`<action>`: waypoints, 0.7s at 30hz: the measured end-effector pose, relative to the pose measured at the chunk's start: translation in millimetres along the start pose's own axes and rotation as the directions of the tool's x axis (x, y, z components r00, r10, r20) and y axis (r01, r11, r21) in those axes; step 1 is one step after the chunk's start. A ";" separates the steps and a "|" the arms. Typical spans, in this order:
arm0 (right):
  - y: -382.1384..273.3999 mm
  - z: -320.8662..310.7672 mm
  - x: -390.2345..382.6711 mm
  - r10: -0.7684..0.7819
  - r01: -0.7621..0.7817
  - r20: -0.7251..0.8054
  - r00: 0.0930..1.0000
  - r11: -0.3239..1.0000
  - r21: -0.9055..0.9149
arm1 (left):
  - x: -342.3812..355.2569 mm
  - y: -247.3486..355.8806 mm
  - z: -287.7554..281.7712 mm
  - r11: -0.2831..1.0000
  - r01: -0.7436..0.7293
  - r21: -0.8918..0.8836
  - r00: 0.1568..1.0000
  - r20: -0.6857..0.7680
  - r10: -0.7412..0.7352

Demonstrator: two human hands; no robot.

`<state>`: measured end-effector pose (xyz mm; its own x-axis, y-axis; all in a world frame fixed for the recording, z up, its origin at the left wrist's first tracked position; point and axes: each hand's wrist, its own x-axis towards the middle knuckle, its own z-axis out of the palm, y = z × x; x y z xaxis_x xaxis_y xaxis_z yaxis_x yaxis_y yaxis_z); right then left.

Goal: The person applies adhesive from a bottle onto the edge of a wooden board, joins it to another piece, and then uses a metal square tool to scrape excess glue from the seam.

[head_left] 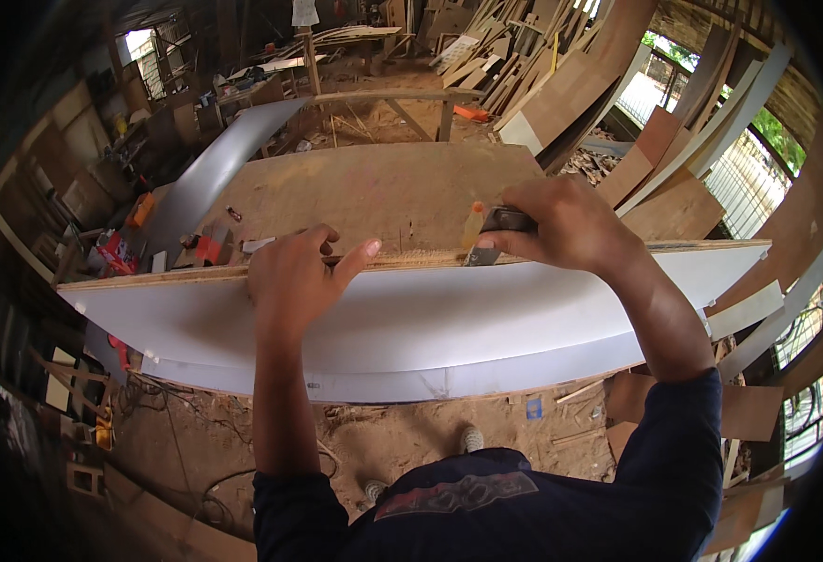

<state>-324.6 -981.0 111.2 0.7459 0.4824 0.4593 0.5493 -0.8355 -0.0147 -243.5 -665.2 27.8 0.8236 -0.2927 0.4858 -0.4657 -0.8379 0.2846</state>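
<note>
Head camera view, looking down: a long board (486, 300) stands on its side along the near edge of a bench (355, 187), its smooth white face toward the person and its upper edge running almost from one side of the scene to the other. That edge is raw, straw-brown wood, rough and fibrous beside the slick white face. The wide lens bends the board into a boat-like curve; it is probably straight.

The left hand (291, 279) lies over the upper edge, left of the middle, with thumb and forefinger spread wide; the other fingertips are hidden. The right hand (570, 223) is closed around a dark, blocky hand tool (508, 223), whose grey lower end meets the edge. What kind of tool it is, the fingers make hard to tell.

The board looks stiff but awkwardly long, likely too heavy for one hand. Its white face would probably be slippery and easy to scratch; the raw edge should grip better, though it may splinter. Two hands set well apart, toward the ends, would seem the best hold.
</note>
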 end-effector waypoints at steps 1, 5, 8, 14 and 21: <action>-0.9 3.7 -0.1 -0.039 0.032 -0.083 0.996 0.996 -0.085 | 0.3 -2.0 1.1 1.000 0.002 -0.008 1.000 -0.007 -0.002; -23.0 21.1 -9.6 0.093 -0.134 -0.250 0.964 0.979 -0.151 | -1.2 -3.3 -1.6 1.000 0.024 -0.018 1.000 0.006 -0.024; -8.7 27.8 -13.2 0.042 -0.123 -0.270 0.962 0.950 -0.288 | -3.4 -0.8 -4.3 1.000 0.022 -0.009 1.000 0.010 -0.022; 4.1 31.9 -33.5 0.040 -0.072 -0.414 0.909 0.995 -0.064 | -9.0 -2.3 -9.6 1.000 0.016 -0.009 1.000 -0.007 -0.016; 23.7 29.6 -58.1 0.056 -0.091 -0.369 0.928 0.993 -0.080 | -12.8 -8.5 -8.5 1.000 0.010 -0.016 0.999 -0.047 -0.010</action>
<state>-343.8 -1021.0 57.9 0.5839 0.3039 0.7528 0.4471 -0.8944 0.0143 -252.8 -650.4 26.2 0.8121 -0.2620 0.5214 -0.4629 -0.8333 0.3022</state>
